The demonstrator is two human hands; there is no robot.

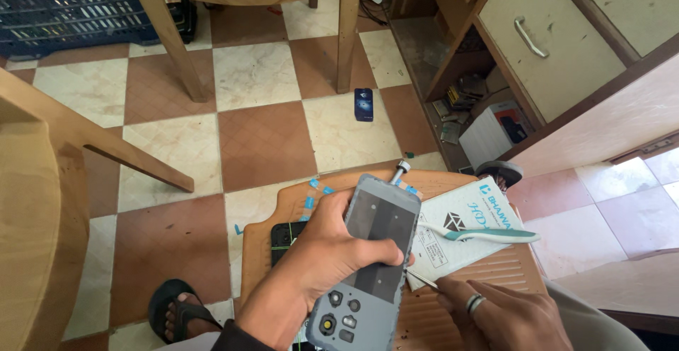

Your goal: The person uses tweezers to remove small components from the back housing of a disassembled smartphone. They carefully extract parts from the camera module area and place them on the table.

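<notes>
My left hand grips a grey phone back frame, holding it upright over a brown plastic stool. The frame's inner side faces me, with camera cutouts at its lower end. My right hand, a ring on one finger, pinches thin metal tweezers whose tip touches the frame's right edge. A teal and white toothbrush lies on a white packet on the stool. A black phone with a band round it lies under my left hand.
A wooden chair stands ahead on the checkered floor, another chair at left. A small dark phone lies on a tile. An open cupboard with clutter is at right. A black crate sits top left. My sandalled foot shows below.
</notes>
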